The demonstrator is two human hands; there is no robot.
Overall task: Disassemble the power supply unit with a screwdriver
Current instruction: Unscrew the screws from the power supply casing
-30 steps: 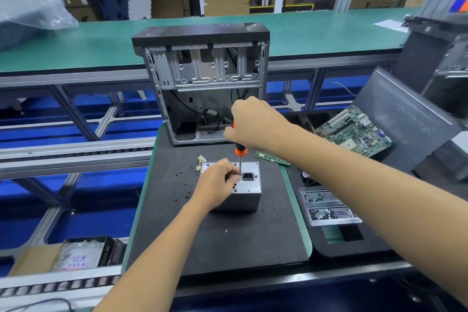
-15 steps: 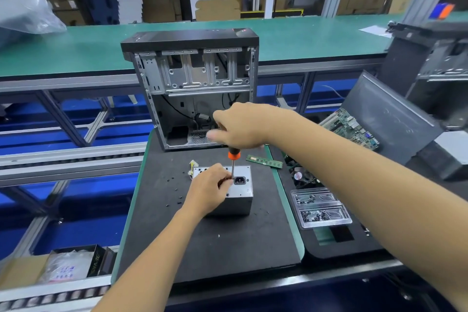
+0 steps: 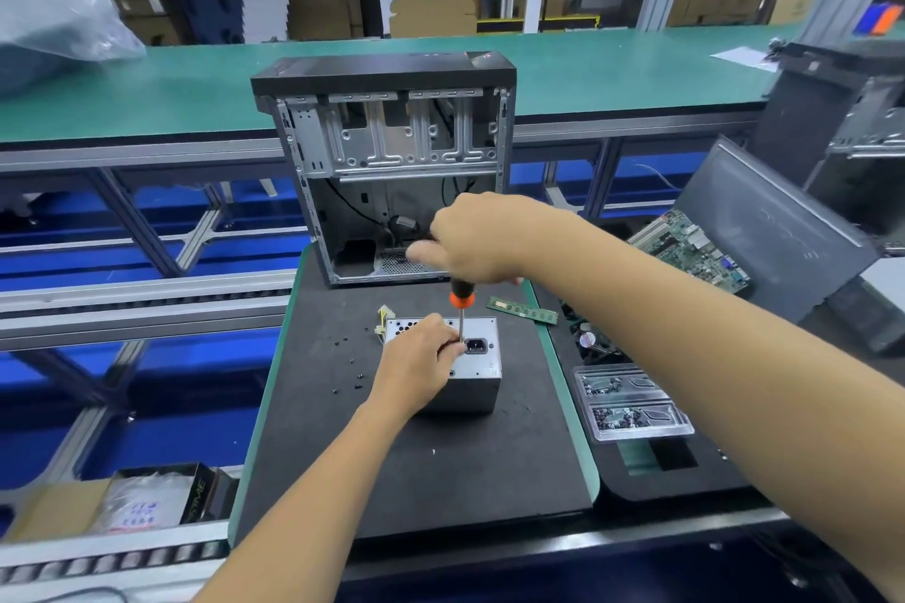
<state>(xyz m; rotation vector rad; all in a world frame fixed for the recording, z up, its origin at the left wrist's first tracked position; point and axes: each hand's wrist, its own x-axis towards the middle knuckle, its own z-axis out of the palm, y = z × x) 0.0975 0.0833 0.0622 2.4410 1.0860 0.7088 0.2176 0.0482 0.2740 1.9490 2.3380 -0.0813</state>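
Screwdriver (image 3: 461, 304), black and orange in the handle, is held upright just above the centre of the frame, its thin shaft pointing down at the top face of the power supply unit (image 3: 470, 375). The grip of the right hand (image 3: 477, 240) is closed around the upper part of the handle, the fingers curled over it, with the orange collar showing below the fist. The power supply unit, a small grey metal box with a black mains socket on its upper face, is set on the dark mat (image 3: 416, 455) in the middle of the frame, well in front of the open computer case (image 3: 392, 162) that stands upright at the mat's far edge. The grip of the left hand (image 3: 416, 367) is laid over the left part of the unit's top, the fingertips pinched together at the screwdriver shaft close to the socket; whether a screw is held there cannot be told. Small black screws (image 3: 355, 377) are scattered on the mat to the left of the unit. A green memory stick (image 3: 521, 310) lies on the mat right of the screwdriver. Right of the mat, a clear plastic tray (image 3: 631, 402) with two compartments is seen, and further right a green circuit board (image 3: 690, 250) is leaned against a dark panel (image 3: 774, 230). A green table (image 3: 147, 83) is stretched across the upper part of the frame.
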